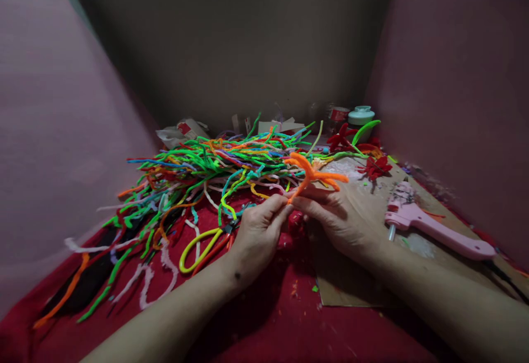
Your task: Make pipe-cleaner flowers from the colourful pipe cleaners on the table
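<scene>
Between my two hands is a bundle of orange pipe cleaners (309,175), its loose ends spreading up and to the right. My left hand (259,232) pinches its lower end between thumb and fingers. Close beside it, my right hand (336,217) also has thumb and fingers closed on the orange stems. Left of my left hand lie scissors with yellow and orange handles (200,250), partly covered by that hand and by pipe cleaners. A large heap of multicoloured pipe cleaners (223,159) spreads behind my hands.
A pink glue gun (438,225) rests on a cardboard sheet (351,291) at the right. Red pipe-cleaner flowers (376,168) lie behind it, near a teal-lidded jar (361,115). Red cloth (273,308) covers the table. Walls rise at both sides and behind.
</scene>
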`<act>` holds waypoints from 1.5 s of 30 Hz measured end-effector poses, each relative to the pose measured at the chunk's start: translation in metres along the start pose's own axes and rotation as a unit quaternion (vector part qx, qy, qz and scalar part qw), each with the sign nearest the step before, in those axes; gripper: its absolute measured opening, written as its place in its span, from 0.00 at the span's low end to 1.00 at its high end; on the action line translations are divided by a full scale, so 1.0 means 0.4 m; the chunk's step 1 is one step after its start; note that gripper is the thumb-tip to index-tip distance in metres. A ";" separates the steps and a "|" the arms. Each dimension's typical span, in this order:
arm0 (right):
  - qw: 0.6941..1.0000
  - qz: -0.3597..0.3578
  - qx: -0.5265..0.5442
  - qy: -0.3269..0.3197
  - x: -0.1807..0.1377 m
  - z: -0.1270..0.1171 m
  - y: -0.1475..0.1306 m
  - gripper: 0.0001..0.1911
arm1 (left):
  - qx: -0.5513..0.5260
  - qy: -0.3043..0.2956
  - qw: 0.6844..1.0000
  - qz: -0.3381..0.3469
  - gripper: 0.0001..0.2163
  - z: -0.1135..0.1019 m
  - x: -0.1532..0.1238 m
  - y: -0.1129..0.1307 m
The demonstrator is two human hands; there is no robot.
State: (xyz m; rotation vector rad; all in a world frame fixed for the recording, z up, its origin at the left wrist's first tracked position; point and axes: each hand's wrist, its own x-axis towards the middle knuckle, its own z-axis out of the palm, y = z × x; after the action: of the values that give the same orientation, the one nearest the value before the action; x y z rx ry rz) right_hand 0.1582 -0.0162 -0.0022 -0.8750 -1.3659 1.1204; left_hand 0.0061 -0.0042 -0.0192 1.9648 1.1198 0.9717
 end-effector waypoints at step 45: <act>1.000 0.022 0.019 0.006 0.002 0.003 0.007 0.04 | -0.404 -0.121 0.883 -0.209 0.07 -0.003 0.008 0.018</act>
State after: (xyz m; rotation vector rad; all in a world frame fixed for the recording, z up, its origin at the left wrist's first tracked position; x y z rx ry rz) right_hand 0.1568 -0.0148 -0.0044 -0.8859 -1.3161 1.1696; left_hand 0.0090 -0.0042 -0.0117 1.0686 0.7612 0.7517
